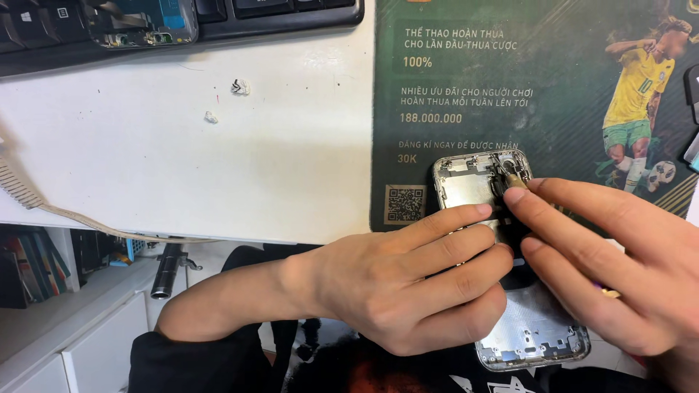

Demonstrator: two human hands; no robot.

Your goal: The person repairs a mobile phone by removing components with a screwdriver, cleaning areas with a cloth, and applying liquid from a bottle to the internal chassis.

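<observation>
An opened phone housing (466,185), bare silver metal inside, lies on a dark green printed mat (510,87) at the desk's near edge. My left hand (408,280) rests flat across its middle, fingers pressing it down. My right hand (619,262) comes in from the right, fingertips pinching a thin gold-tipped tool (515,179) at the housing's upper right corner by the camera cutout. The housing's lower end (539,338) sticks out below my hands.
A black keyboard (284,14) lies along the back edge with a stripped phone part (142,23) on it. Two small crumpled scraps (239,87) sit on the white desk (182,160). A frayed tan strap (22,191) hangs over the left edge above white drawers (80,342).
</observation>
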